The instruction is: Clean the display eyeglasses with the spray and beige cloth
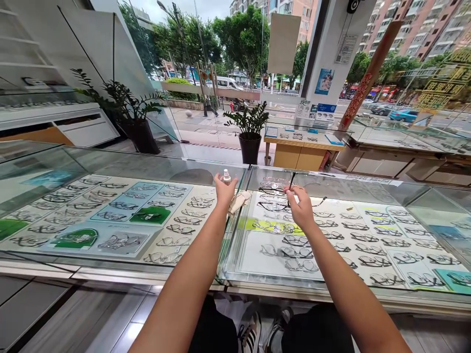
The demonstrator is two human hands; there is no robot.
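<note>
My left hand [225, 189] is closed around a small bottle [226, 175] with a white cap, over the glass top near the joint between two display cases. A crumpled beige cloth [240, 202] lies just right of that hand on the glass. My right hand [300, 203] pinches a pair of dark-framed glasses [274, 190] near the hinge, its lenses pointing left above the right case. One temple sticks up past my fingers, and another tip shows to the right of the hand.
Rows of glasses lie inside the left case [110, 264] and the right case [279, 285]. Beyond stand two potted plants [250, 147] [143, 135], a wooden table [287, 156] and tall windows. My feet are below the case edge.
</note>
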